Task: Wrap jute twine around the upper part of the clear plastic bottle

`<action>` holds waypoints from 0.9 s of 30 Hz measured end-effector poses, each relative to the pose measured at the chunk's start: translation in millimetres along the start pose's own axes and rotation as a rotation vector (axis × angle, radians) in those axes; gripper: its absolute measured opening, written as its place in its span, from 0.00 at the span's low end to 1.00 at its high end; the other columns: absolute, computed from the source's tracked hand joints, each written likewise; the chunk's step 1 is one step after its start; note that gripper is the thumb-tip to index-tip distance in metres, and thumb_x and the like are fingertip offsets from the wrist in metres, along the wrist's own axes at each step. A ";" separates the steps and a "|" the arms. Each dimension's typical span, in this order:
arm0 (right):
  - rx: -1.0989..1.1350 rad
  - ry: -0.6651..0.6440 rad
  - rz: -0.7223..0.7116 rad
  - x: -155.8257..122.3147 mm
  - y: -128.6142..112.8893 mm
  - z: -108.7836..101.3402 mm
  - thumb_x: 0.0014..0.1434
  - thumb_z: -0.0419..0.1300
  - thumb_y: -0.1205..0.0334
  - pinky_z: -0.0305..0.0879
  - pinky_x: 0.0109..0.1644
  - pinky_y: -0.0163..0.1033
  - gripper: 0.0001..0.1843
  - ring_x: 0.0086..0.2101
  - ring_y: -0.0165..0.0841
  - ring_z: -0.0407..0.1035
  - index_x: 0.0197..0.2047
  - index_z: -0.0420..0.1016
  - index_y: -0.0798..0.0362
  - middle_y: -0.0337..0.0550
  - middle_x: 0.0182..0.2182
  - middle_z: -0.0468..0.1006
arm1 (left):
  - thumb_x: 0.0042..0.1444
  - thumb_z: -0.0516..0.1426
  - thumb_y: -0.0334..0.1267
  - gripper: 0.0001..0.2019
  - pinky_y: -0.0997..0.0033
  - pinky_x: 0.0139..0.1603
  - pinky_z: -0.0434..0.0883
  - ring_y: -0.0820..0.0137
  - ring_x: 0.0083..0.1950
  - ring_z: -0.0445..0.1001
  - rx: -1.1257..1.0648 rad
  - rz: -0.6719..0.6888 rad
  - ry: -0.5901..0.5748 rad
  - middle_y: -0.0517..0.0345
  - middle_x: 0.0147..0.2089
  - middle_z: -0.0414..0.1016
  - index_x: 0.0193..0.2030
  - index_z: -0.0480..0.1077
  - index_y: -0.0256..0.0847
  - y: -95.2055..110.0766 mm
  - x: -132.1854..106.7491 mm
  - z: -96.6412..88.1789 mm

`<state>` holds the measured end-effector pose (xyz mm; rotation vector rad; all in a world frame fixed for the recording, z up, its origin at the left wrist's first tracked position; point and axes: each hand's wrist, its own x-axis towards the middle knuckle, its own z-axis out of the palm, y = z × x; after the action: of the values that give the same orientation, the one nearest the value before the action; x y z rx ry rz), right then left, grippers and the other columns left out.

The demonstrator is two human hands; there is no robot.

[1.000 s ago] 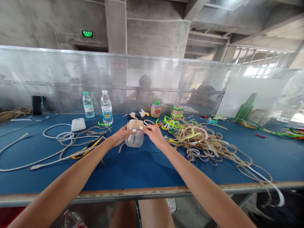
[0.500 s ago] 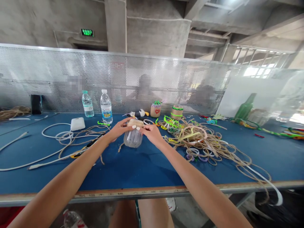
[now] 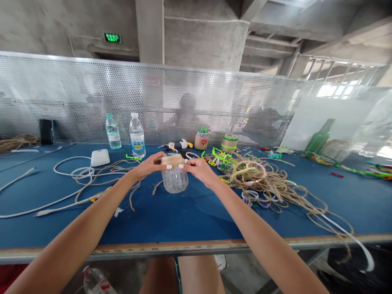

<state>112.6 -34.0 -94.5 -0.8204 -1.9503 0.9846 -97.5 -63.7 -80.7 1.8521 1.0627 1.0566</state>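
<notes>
My left arm (image 3: 82, 216) and my right arm (image 3: 260, 232) reach forward and turn inward at the wrists. My left hand (image 3: 150, 165) is curved, palm down, and my right hand (image 3: 199, 171) is just beside it, with the fingertips (image 3: 169, 166) pointing toward each other.

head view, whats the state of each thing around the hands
left hand: gripping the jar's tan top
right hand: gripping the jar's tan top
clear plastic jar: upright, held between the hands
water bottle: upright, capped
twine pile: loose, tangled
white cable: lying in loose curves
</notes>
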 end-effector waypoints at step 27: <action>-0.006 0.010 -0.035 1.2 0.4 4.0 0.49 0.61 0.45 0.47 0.29 0.34 0.22 0.21 0.24 0.51 0.20 0.69 0.56 0.33 0.17 0.61 | 0.46 0.61 0.52 0.22 0.75 0.30 0.61 0.72 0.30 0.64 0.518 0.127 -0.018 0.58 0.32 0.69 0.41 0.69 0.37 23.3 -4.3 0.6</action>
<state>108.6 -34.2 -95.9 -0.7907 -1.9532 0.9527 -91.5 -76.6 -61.7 2.3582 1.3112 0.8851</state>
